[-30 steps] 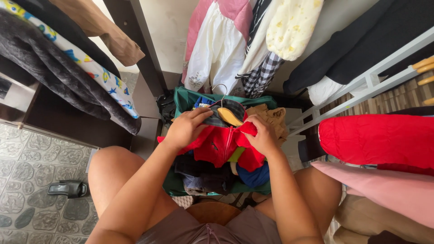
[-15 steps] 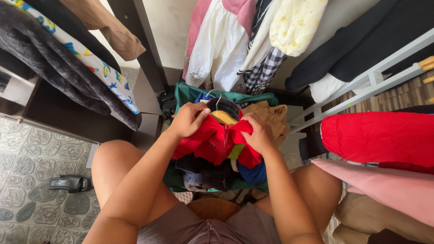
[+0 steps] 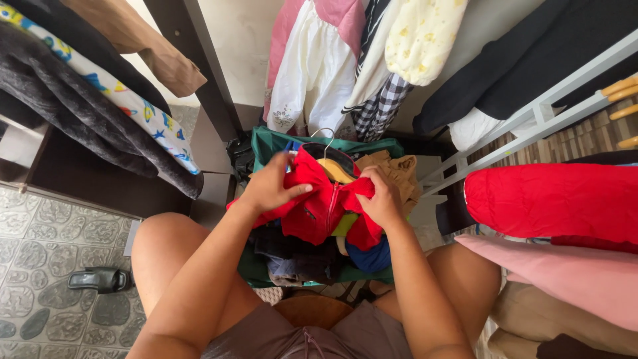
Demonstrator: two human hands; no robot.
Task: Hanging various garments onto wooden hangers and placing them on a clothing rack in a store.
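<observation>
A red zip-up jacket (image 3: 318, 211) hangs on a yellow clothes hanger (image 3: 334, 169) with a metal hook, held up over a pile of clothes. My left hand (image 3: 269, 186) grips the jacket's left shoulder and front. My right hand (image 3: 380, 197) clutches the right side of the jacket near the zipper. Under the jacket sits a green basket or bag (image 3: 272, 143) stuffed with dark, blue and tan garments (image 3: 393, 171). I am seated on a wooden stool (image 3: 312, 309) with my knees on either side of the pile.
Garments hang overhead: pink and white ones (image 3: 312, 66), a checked one (image 3: 382, 106), black ones (image 3: 531, 60). A white rail (image 3: 531, 123) crosses on the right above red (image 3: 558, 199) and pink (image 3: 565, 272) fabric. Dark blankets (image 3: 73, 113) drape left. A black sandal (image 3: 100, 279) lies on the tiled floor.
Both hands have lifted the red jacket a little and pulled its two sides closer together over the hanger; the view has shifted slightly.
</observation>
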